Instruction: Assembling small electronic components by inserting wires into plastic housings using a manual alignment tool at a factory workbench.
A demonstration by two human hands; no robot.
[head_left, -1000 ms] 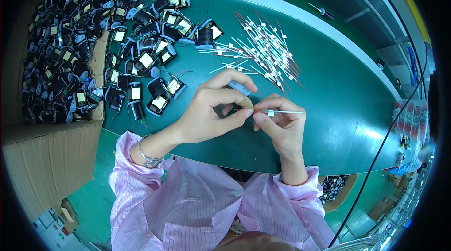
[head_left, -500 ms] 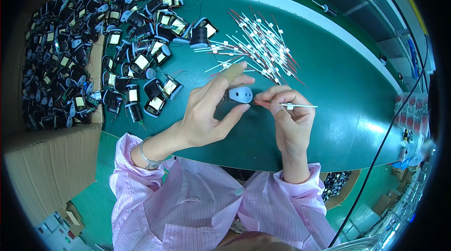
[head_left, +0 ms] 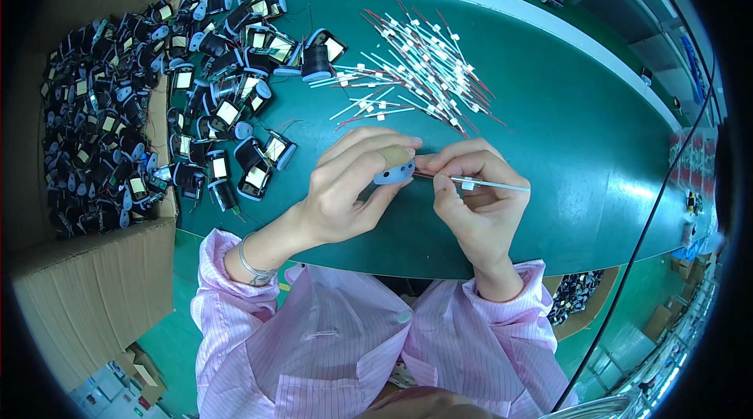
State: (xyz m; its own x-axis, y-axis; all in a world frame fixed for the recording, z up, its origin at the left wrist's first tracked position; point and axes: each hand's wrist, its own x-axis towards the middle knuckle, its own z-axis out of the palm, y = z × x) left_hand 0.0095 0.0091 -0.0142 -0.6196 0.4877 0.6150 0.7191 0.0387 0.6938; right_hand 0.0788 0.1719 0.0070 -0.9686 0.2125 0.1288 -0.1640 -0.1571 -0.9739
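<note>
A small blue-flanged bobbin (head_left: 394, 166) is pinched in the left hand (head_left: 353, 188) above the near edge of the green table (head_left: 565, 129). A thin white-sleeved wire (head_left: 486, 182) is pinched by the right hand (head_left: 478, 195), its tip at the bobbin.

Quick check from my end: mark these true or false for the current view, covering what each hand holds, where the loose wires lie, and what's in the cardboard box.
1. The left hand holds a small grey bobbin. True.
2. The right hand is empty. False: it pinches a thin white-sleeved wire, pointed at the bobbin.
3. The loose wire pile lies on the green table beyond the hands. True.
4. The cardboard box sits at the person's right. False: it is at the left, full of dark coil parts.
</note>
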